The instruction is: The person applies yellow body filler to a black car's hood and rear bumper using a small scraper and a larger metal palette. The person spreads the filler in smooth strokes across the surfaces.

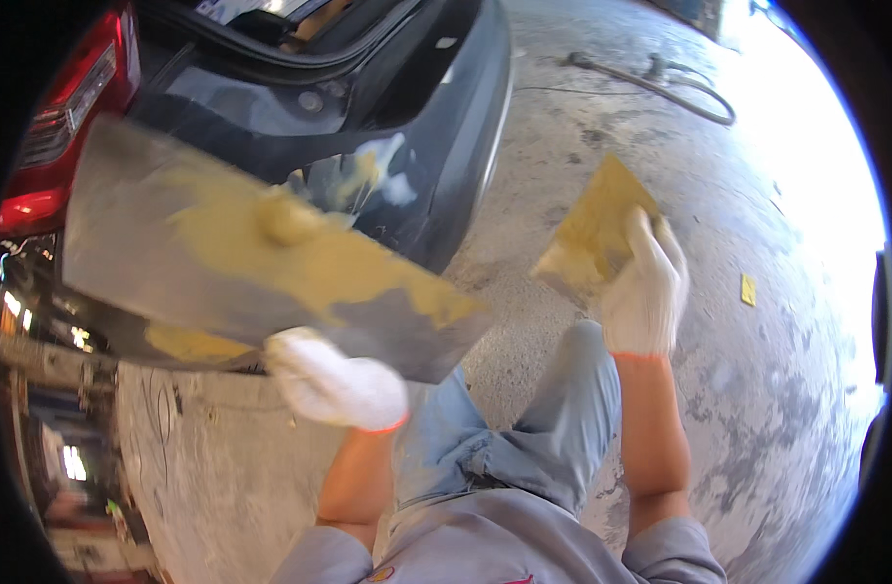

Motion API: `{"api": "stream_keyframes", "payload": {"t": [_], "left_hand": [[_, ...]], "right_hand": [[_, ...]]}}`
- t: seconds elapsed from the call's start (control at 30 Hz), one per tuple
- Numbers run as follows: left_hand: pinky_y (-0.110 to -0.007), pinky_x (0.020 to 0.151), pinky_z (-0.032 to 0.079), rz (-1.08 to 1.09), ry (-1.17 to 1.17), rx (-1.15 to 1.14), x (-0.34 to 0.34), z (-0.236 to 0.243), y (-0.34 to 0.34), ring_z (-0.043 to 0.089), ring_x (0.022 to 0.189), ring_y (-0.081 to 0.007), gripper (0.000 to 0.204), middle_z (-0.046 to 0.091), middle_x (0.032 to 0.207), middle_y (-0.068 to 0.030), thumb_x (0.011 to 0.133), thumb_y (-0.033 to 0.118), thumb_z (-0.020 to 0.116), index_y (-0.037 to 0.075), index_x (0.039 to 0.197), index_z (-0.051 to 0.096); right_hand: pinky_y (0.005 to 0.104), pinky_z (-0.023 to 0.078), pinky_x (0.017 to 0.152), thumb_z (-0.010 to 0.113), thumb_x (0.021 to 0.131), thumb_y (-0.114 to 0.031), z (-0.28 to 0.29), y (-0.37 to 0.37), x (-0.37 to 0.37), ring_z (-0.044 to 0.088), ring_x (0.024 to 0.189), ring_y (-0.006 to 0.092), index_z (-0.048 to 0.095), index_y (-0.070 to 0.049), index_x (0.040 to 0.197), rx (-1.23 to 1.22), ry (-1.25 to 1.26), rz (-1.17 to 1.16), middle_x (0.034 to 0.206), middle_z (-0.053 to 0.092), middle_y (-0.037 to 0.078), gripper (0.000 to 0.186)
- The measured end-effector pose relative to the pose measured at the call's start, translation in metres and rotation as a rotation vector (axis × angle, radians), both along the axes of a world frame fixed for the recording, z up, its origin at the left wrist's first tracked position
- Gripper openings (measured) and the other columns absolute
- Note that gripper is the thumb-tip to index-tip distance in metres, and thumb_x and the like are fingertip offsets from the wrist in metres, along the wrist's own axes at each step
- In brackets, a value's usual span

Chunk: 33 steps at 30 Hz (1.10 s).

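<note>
My left hand (334, 380), in a white glove, is closed on the lower edge of a large grey mixing board (163, 234) smeared with yellow paste, with a thicker blob (285, 219) on it. My right hand (645, 292), also gloved, grips a flat spreader (587, 219) coated in yellow paste, its corner tilted upward, apart from the board. Behind the board is a dark grey car's rear bumper (436, 165), with a scuffed patch (378, 170) of whitish and yellow filler.
The car's red tail light (71, 107) is at upper left. On the mottled concrete floor (757, 409) lie a hose with a tool (679, 97) at the back right and a small yellow piece (747, 289) at right. My bent knees are below my hands.
</note>
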<state>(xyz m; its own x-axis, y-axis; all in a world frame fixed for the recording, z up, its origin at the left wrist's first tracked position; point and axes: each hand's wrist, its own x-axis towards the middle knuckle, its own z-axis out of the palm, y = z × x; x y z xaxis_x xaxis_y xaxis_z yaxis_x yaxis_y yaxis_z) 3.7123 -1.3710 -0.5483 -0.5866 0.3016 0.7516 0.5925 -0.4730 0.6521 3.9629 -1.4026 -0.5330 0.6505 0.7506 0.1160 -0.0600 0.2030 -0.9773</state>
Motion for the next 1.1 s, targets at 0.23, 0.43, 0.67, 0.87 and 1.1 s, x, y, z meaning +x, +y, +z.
{"api": "stream_keyframes", "payload": {"t": [0.23, 0.43, 0.67, 0.87, 1.1], "left_hand": [[-0.037, 0.096, 0.058, 0.257, 0.245, -0.115, -0.074, 0.012, -0.051, 0.071, 0.109, -0.0256, 0.044, 0.072, 0.129, -0.02, 0.116, 0.024, 0.054, -0.002, 0.152, 0.056], [-0.035, 0.086, 0.058, 0.3, -0.328, 0.008, -0.02, -0.025, -0.06, 0.067, 0.098, -0.0198, 0.033, 0.07, 0.114, -0.0166, 0.114, 0.023, 0.059, -0.007, 0.125, 0.067], [-0.035, 0.087, 0.058, 0.207, -0.336, 0.037, -0.013, -0.011, -0.071, 0.066, 0.099, -0.019, 0.033, 0.069, 0.114, -0.0134, 0.113, 0.024, 0.062, -0.008, 0.119, 0.068], [-0.032, 0.083, 0.057, 0.248, -0.409, 0.086, -0.006, -0.016, -0.065, 0.061, 0.09, -0.0146, 0.021, 0.068, 0.099, -0.0096, 0.109, 0.016, 0.068, -0.003, 0.099, 0.067], [-0.032, 0.087, 0.056, 0.104, -0.325, 0.022, 0.0, -0.027, -0.064, 0.061, 0.095, -0.0147, 0.023, 0.066, 0.1, -0.0093, 0.111, 0.017, 0.067, -0.001, 0.095, 0.064]], "right_hand": [[0.0346, 0.055, 0.1, 0.069, 0.101, -0.006, -0.042, 0.089, -0.039, 0.072, 0.111, 0.0264, 0.075, -0.001, 0.132, 0.347, -0.454, 0.167, 0.123, 0.078, 0.011, 0.032], [0.0473, 0.052, 0.105, 0.071, 0.079, -0.012, -0.056, 0.135, -0.074, 0.068, 0.124, 0.0259, 0.08, -0.019, 0.116, 0.805, -1.097, -0.033, 0.128, 0.076, 0.0, 0.039], [0.0494, 0.052, 0.104, 0.07, 0.076, -0.012, -0.063, 0.149, -0.094, 0.068, 0.123, 0.0256, 0.078, -0.02, 0.118, 0.855, -1.114, -0.021, 0.128, 0.075, 0.0, 0.043], [0.0472, 0.053, 0.105, 0.069, 0.078, -0.014, -0.068, 0.139, -0.095, 0.069, 0.123, 0.0266, 0.077, -0.017, 0.117, 0.893, -1.109, 0.053, 0.126, 0.076, 0.002, 0.04], [0.0467, 0.05, 0.109, 0.068, 0.082, -0.011, -0.06, 0.161, -0.08, 0.069, 0.125, 0.0264, 0.078, -0.017, 0.116, 0.845, -1.043, -0.015, 0.128, 0.076, 0.001, 0.037]]}}
